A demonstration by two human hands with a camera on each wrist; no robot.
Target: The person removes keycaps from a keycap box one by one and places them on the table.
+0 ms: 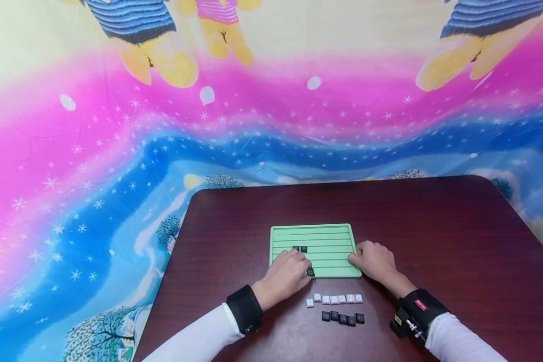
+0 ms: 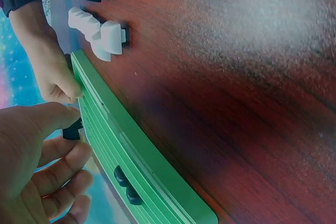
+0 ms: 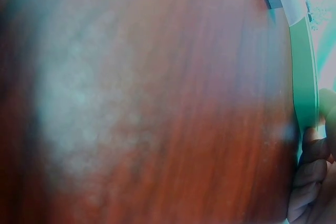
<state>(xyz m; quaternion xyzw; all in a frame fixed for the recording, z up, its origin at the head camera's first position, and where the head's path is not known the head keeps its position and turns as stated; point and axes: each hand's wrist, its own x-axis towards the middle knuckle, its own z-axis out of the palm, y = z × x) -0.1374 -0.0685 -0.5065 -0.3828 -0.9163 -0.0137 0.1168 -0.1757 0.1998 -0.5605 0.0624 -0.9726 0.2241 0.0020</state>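
Note:
A light green ridged tray (image 1: 328, 258) lies on the table. My left hand (image 1: 286, 274) is over its front left part, pinching a black keycap (image 2: 72, 130) between thumb and index finger, close to the tray's surface. Two more black keycaps (image 1: 303, 249) sit side by side on the tray, just beyond the left fingers; in the left wrist view this pair (image 2: 127, 186) shows further along the ridges. At the tray's right edge my right hand (image 1: 376, 260) grips the rim, thumb on top and the other fingers curled at the side. In the right wrist view most of that hand is cut off.
In front of the tray runs an uneven row of several white keycaps (image 1: 334, 300). Nearer to me are several black keycaps (image 1: 343, 319). Everything rests on a dark red-brown table (image 1: 235, 231), with a colourful patterned cloth (image 1: 262, 115) hanging behind its far edge.

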